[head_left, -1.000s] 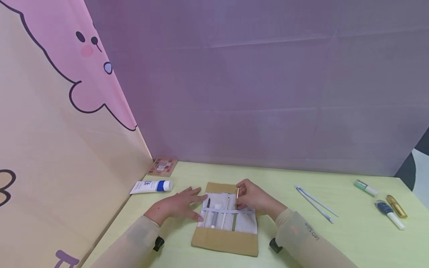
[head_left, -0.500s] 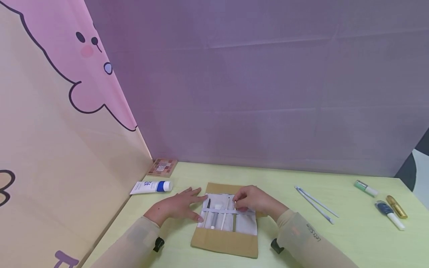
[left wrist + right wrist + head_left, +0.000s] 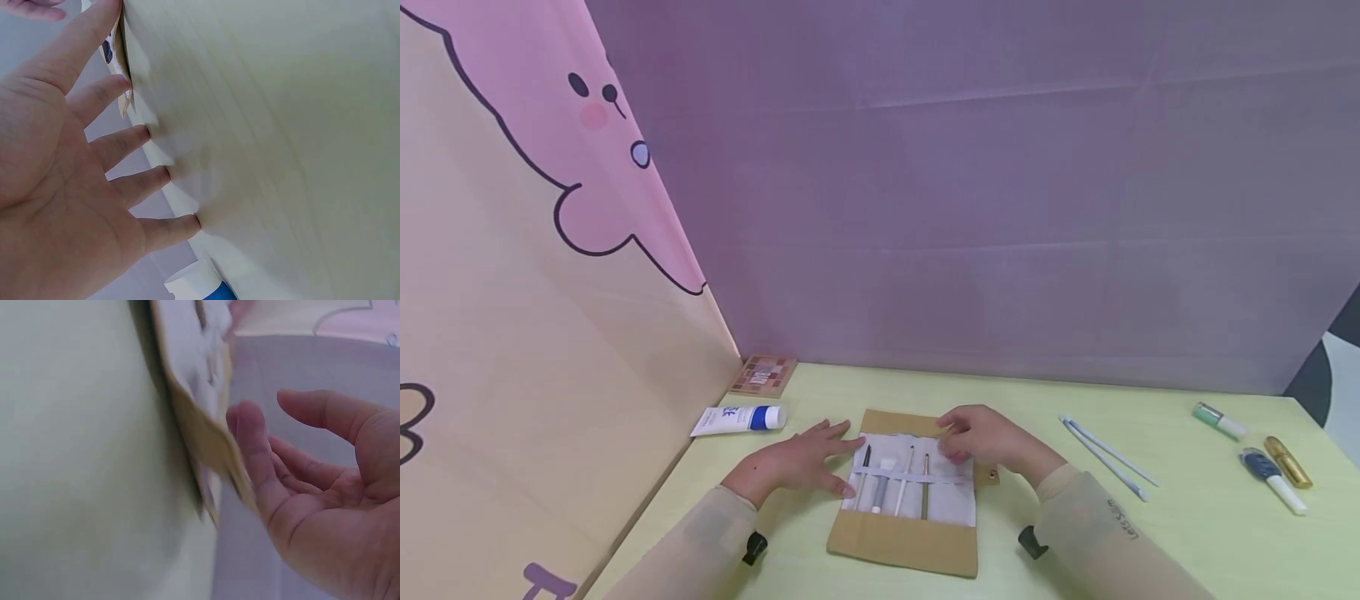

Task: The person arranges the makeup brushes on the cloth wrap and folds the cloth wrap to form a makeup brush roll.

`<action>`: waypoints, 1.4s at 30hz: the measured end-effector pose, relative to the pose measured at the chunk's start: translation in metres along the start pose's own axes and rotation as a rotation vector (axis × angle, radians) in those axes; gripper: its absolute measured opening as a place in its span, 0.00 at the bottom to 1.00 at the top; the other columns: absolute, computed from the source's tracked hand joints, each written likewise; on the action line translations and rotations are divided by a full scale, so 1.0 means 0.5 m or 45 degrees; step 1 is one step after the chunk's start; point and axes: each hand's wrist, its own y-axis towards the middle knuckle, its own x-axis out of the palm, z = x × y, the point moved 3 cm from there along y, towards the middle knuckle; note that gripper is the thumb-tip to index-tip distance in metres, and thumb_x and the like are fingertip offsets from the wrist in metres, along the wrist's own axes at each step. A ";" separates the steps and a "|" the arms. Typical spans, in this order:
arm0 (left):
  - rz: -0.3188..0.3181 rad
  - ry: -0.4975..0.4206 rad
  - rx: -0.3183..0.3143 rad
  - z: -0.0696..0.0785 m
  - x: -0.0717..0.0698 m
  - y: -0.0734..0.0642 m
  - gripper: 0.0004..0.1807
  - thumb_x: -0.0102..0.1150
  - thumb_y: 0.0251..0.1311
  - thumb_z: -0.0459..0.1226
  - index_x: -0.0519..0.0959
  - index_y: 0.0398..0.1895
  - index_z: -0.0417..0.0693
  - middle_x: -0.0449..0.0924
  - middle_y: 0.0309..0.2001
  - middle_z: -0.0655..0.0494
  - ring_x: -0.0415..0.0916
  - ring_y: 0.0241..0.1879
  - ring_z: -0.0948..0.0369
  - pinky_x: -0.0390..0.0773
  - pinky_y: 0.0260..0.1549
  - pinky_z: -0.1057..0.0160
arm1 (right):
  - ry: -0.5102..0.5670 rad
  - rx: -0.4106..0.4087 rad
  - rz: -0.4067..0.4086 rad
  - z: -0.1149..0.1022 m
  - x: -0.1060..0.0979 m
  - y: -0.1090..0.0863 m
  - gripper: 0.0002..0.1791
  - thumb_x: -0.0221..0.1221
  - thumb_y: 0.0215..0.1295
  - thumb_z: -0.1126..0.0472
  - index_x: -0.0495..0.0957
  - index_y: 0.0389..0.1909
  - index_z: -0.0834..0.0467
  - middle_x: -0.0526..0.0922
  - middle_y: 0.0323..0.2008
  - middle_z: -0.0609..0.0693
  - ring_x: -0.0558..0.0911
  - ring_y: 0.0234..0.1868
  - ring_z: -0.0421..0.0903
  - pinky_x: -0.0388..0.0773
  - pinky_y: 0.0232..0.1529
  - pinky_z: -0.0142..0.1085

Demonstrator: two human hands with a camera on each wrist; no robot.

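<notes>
In the back left corner of the worktop [image 3: 1225, 542] a palette [image 3: 763, 376] is set, and in front of it, at the left edge, a white tube [image 3: 737, 419] is laid. The left hand [image 3: 801, 460] is spread, fingers straight, nothing gripped; its thumb and forefinger are placed at the left edge of the pouch [image 3: 902, 542]. The pouch is laid open, and in it a dark-tipped tool [image 3: 864, 471], a grey tool [image 3: 880, 493], a white tool [image 3: 901, 497] and a green tool [image 3: 925, 502] are kept under one strap [image 3: 951, 479]. Over the pouch's back right corner the right hand [image 3: 985, 437] is held half open, fingers bent, nothing gripped; whether cloth is touched cannot be told. Farther right two pale sticks [image 3: 1102, 458] are laid close together. Near the worktop's right edge a green tube [image 3: 1219, 421], a blue bottle [image 3: 1258, 464] and a gold tube [image 3: 1287, 462] are seen.
</notes>
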 end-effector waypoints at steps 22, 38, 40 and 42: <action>0.005 0.003 -0.002 -0.010 0.001 0.004 0.48 0.75 0.58 0.59 0.67 0.82 0.68 0.51 0.88 0.51 0.41 0.88 0.40 0.53 0.81 0.28 | 0.100 -0.063 -0.022 0.178 -0.301 -0.164 0.37 0.62 0.77 0.62 0.59 0.77 0.75 0.80 0.63 0.72 0.90 0.55 0.46 0.89 0.59 0.40; 0.014 0.007 0.000 -0.011 0.007 0.009 0.47 0.75 0.59 0.60 0.67 0.81 0.70 0.51 0.88 0.53 0.41 0.88 0.40 0.53 0.82 0.29 | -0.111 -0.022 0.038 0.197 -0.334 -0.193 0.32 0.62 0.73 0.68 0.65 0.71 0.81 0.84 0.57 0.72 0.90 0.49 0.45 0.90 0.51 0.38; 0.012 0.006 0.002 -0.010 0.007 0.008 0.47 0.75 0.59 0.60 0.67 0.81 0.70 0.51 0.88 0.53 0.41 0.88 0.40 0.53 0.82 0.29 | -0.106 -0.025 0.028 0.196 -0.334 -0.193 0.32 0.62 0.73 0.68 0.65 0.70 0.82 0.83 0.58 0.72 0.90 0.48 0.43 0.90 0.51 0.38; 0.011 0.005 0.006 -0.009 0.006 0.007 0.47 0.75 0.59 0.60 0.67 0.81 0.69 0.51 0.88 0.52 0.41 0.88 0.40 0.52 0.82 0.29 | -0.122 -0.033 0.016 0.198 -0.335 -0.193 0.33 0.63 0.73 0.67 0.64 0.70 0.82 0.83 0.58 0.73 0.90 0.48 0.42 0.90 0.51 0.37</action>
